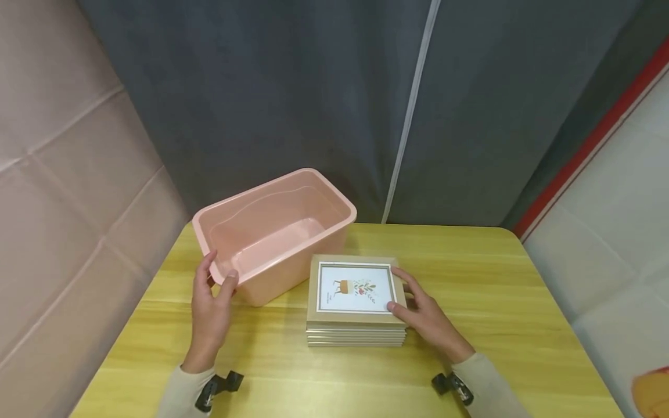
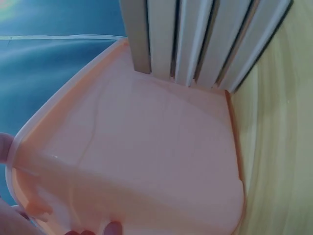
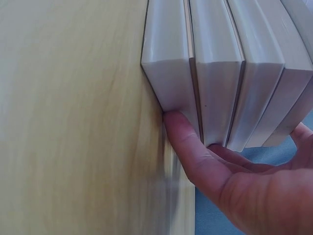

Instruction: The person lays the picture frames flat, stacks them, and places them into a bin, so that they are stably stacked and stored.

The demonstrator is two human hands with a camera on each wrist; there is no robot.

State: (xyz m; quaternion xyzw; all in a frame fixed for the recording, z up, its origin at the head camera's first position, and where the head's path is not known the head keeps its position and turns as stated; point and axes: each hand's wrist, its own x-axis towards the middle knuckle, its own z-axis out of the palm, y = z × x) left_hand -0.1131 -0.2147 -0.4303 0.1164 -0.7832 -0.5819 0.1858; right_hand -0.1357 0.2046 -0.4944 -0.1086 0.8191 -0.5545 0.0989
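Observation:
In the head view a pink plastic bin (image 1: pixel 282 264) stands at an angle on the table's back left. My left hand (image 1: pixel 210 310) holds its near left corner by the rim, with thumb and fingers spread around that corner. To the bin's right lies a stack of picture frames (image 1: pixel 356 338), wood-coloured, with a plant print in the top one. At the stack's right side is my right hand (image 1: pixel 425 318), thumb over the top frame's edge and fingers around the side. In the right wrist view fingers (image 3: pixel 186 139) touch the frames' edges down to the lowest one.
The yellow wood-grain table (image 1: pixel 470 278) bears the bin and the stack. A dark grey curtain (image 1: pixel 292 87) hangs behind its back edge. Pale panelled walls (image 1: pixel 68 203) flank it. The stack's back left corner is close against the bin's front wall.

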